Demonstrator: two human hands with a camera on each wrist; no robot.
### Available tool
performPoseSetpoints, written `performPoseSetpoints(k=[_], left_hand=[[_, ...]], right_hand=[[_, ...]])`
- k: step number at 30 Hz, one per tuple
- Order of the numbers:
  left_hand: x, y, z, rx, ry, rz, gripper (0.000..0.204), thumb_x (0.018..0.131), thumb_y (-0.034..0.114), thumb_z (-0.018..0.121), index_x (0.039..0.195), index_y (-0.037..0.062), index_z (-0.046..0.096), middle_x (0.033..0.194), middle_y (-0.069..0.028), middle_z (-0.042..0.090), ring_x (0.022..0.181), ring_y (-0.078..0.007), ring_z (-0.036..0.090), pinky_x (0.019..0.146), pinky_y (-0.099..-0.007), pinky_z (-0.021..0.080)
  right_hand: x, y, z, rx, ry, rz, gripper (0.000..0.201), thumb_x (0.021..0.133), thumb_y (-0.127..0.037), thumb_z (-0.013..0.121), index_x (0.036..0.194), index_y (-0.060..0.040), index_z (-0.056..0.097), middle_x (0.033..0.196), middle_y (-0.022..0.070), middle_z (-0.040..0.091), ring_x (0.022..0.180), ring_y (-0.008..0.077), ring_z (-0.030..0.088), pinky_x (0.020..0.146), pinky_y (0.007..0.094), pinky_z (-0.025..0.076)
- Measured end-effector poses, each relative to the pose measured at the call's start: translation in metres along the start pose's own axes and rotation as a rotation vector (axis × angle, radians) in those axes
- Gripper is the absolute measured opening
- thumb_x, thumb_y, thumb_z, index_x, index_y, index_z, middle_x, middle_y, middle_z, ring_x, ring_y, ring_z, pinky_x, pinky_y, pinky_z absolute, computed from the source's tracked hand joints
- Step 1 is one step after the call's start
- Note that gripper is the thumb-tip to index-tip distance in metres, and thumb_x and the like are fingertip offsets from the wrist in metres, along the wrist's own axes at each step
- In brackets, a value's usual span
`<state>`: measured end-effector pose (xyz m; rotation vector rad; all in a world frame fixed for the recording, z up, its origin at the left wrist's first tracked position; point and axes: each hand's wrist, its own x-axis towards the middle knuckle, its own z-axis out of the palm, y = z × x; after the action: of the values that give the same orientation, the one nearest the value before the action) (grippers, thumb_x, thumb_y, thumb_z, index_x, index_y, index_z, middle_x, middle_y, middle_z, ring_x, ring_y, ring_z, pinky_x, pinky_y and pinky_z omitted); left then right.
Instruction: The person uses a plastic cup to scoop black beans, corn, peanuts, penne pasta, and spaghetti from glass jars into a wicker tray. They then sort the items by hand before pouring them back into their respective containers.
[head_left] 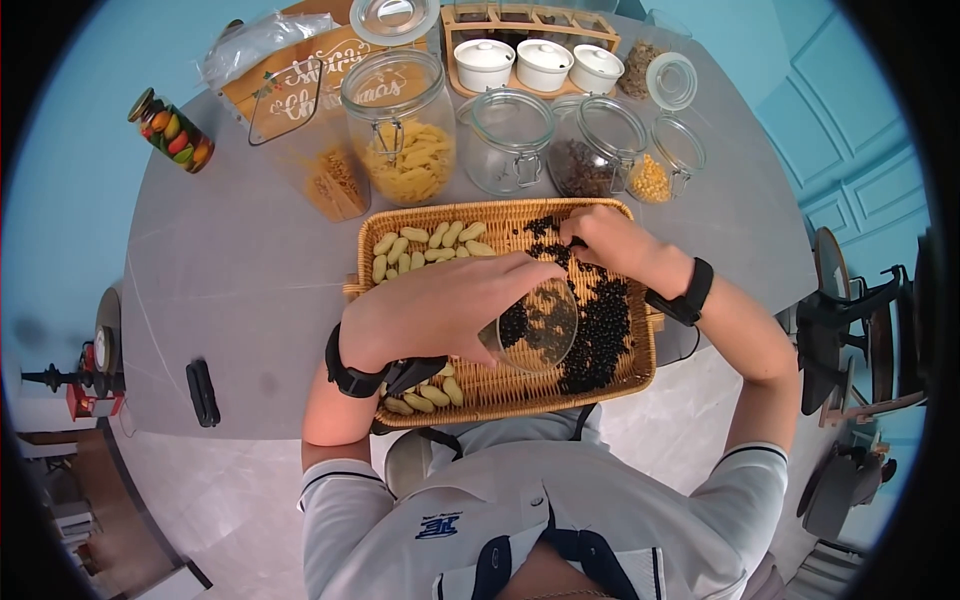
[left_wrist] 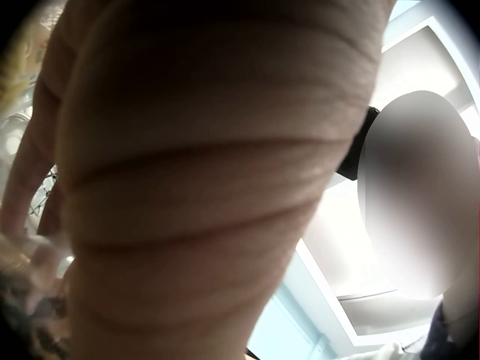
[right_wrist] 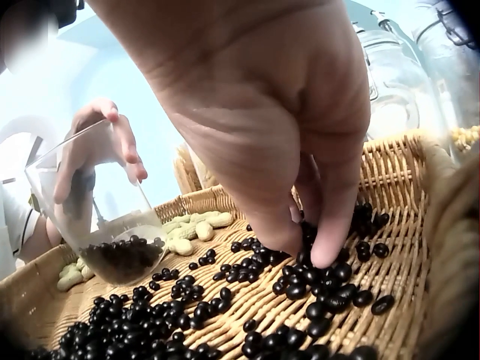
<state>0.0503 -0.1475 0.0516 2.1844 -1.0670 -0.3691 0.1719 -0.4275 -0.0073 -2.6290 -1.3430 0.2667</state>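
Observation:
The left hand (head_left: 440,305) grips a clear glass cup (head_left: 540,325), tilted over the middle of a wicker basket (head_left: 510,408). Black beans lie in the bottom of the cup (right_wrist: 112,217), as the right wrist view shows. The right hand (head_left: 615,240) is at the basket's far right, its fingertips (right_wrist: 325,247) pinching down among loose black beans (right_wrist: 135,322). Black beans (head_left: 605,325) cover the right part of the basket. Peanuts in their shells (head_left: 425,398) lie on its left side. In the left wrist view the left hand (left_wrist: 202,165) fills most of the picture.
Behind the basket stand a jar of pasta (head_left: 410,160), an empty glass jar (head_left: 505,150), a jar of dark pieces (head_left: 590,165) and a jar of yellow kernels (head_left: 655,178). White lidded pots (head_left: 485,66) stand farther back. A black object (head_left: 203,392) lies on the table's left.

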Motion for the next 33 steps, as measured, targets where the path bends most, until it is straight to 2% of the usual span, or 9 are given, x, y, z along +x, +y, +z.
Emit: performPoseSetpoints(k=[5, 8, 11, 15, 17, 20, 24, 27, 33], left_hand=[[0.000, -0.001, 0.000, -0.004, 0.003, -0.003, 0.102, 0.064, 0.012, 0.091, 0.151, 0.0110, 0.038, 0.142, -0.0126, 0.055, 0.129, -0.0338, 0.055, 0.105, -0.0418, 0.048], [0.000, -0.003, 0.000, 0.004, 0.006, 0.005, 0.101, 0.065, 0.013, 0.091, 0.151, 0.0100, 0.038, 0.142, -0.0131, 0.055, 0.128, -0.0340, 0.055, 0.105, -0.0415, 0.048], [-0.001, -0.004, 0.001, 0.000, 0.018, 0.010, 0.100, 0.065, 0.014, 0.091, 0.151, 0.0093, 0.038, 0.141, -0.0135, 0.055, 0.128, -0.0343, 0.055, 0.104, -0.0415, 0.048], [-0.003, -0.006, 0.002, 0.001, 0.037, 0.002, 0.101, 0.064, 0.015, 0.091, 0.151, 0.0080, 0.039, 0.140, -0.0138, 0.055, 0.128, -0.0348, 0.055, 0.104, -0.0417, 0.048], [-0.002, -0.006, 0.002, 0.003, 0.020, -0.015, 0.101, 0.064, 0.015, 0.091, 0.151, 0.0075, 0.039, 0.141, -0.0137, 0.055, 0.129, -0.0351, 0.055, 0.104, -0.0417, 0.048], [0.000, -0.003, -0.001, -0.002, -0.020, -0.046, 0.102, 0.063, 0.015, 0.091, 0.151, 0.0076, 0.039, 0.142, -0.0132, 0.055, 0.129, -0.0353, 0.055, 0.104, -0.0417, 0.048], [0.000, -0.005, 0.000, -0.005, -0.007, -0.037, 0.103, 0.063, 0.013, 0.091, 0.151, 0.0089, 0.039, 0.142, -0.0124, 0.055, 0.130, -0.0348, 0.055, 0.105, -0.0419, 0.048], [0.000, -0.004, -0.001, -0.004, -0.013, -0.041, 0.103, 0.062, 0.013, 0.091, 0.151, 0.0099, 0.039, 0.141, -0.0122, 0.056, 0.129, -0.0344, 0.055, 0.105, -0.0422, 0.048], [0.001, -0.004, 0.000, 0.002, -0.024, -0.044, 0.100, 0.064, 0.013, 0.090, 0.150, 0.0103, 0.040, 0.140, -0.0120, 0.057, 0.128, -0.0343, 0.056, 0.105, -0.0420, 0.048]], right_hand=[[0.000, 0.001, -0.011, 0.162, -0.004, 0.123, 0.018, 0.072, 0.001, 0.078, 0.089, 0.0041, 0.075, 0.081, 0.0172, 0.074, 0.074, 0.0308, 0.074, 0.069, 0.0352, 0.059], [-0.004, -0.010, -0.026, 0.496, -0.061, 0.377, 0.015, 0.074, 0.003, 0.077, 0.089, 0.0054, 0.076, 0.077, 0.0139, 0.074, 0.061, 0.0202, 0.072, 0.058, 0.0291, 0.058], [-0.015, -0.029, -0.050, 0.873, -0.043, 0.374, 0.011, 0.078, 0.004, 0.078, 0.089, 0.0039, 0.077, 0.076, 0.0072, 0.073, 0.056, 0.0088, 0.067, 0.051, 0.0226, 0.054], [-0.031, -0.083, -0.085, 1.022, -0.163, 0.242, 0.014, 0.080, 0.003, 0.077, 0.094, 0.0048, 0.077, 0.077, 0.0080, 0.074, 0.059, 0.0080, 0.067, 0.054, 0.0219, 0.055], [-0.033, -0.105, -0.083, 0.932, -0.132, 0.084, 0.013, 0.079, 0.001, 0.078, 0.092, 0.0017, 0.077, 0.075, 0.0070, 0.072, 0.061, 0.0104, 0.068, 0.056, 0.0250, 0.054], [-0.029, -0.121, -0.064, 0.443, 0.012, -0.240, 0.013, 0.077, -0.003, 0.074, 0.090, -0.0019, 0.073, 0.078, 0.0123, 0.064, 0.073, 0.0315, 0.067, 0.065, 0.0388, 0.053], [-0.029, -0.128, -0.053, 0.346, -0.067, -0.356, 0.011, 0.079, -0.002, 0.070, 0.089, 0.0018, 0.068, 0.092, 0.0144, 0.061, 0.086, 0.0347, 0.065, 0.077, 0.0423, 0.054], [-0.027, -0.129, -0.057, 0.261, -0.134, -0.401, 0.022, 0.082, -0.004, 0.071, 0.103, 0.0008, 0.070, 0.095, 0.0130, 0.065, 0.089, 0.0324, 0.066, 0.078, 0.0397, 0.055], [-0.024, -0.127, -0.054, 0.220, -0.224, -0.423, 0.021, 0.086, -0.005, 0.065, 0.105, -0.0002, 0.071, 0.101, 0.0134, 0.068, 0.097, 0.0322, 0.067, 0.082, 0.0405, 0.056]])
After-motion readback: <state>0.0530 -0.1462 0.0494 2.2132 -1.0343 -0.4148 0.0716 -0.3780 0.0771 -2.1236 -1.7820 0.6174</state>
